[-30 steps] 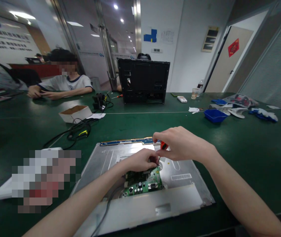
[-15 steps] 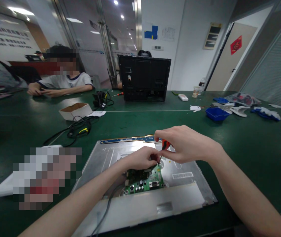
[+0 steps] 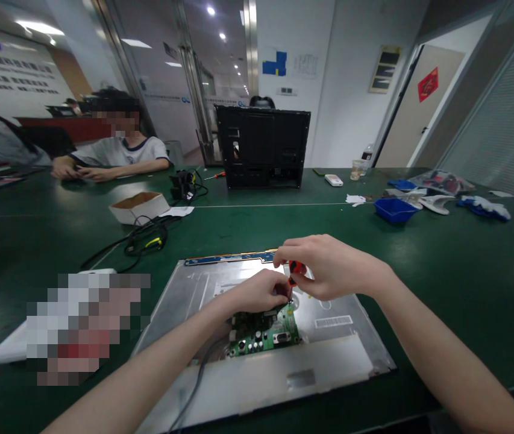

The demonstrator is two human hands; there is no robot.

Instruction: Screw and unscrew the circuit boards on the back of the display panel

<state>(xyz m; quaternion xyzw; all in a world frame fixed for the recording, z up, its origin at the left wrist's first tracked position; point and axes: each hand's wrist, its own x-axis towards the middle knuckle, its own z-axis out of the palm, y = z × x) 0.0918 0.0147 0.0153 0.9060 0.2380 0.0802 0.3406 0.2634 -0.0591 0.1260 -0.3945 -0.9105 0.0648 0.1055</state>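
The screwdriver (image 3: 300,266) has tipped more upright, pinched by the right hand (image 3: 331,265); the left hand (image 3: 262,291), grip hidden, likely steadies it.

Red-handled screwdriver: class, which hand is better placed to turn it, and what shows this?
Probably the right hand: it holds the screwdriver by its red handle, near the far edge of the green circuit board. The left hand is lower, beside the shaft.
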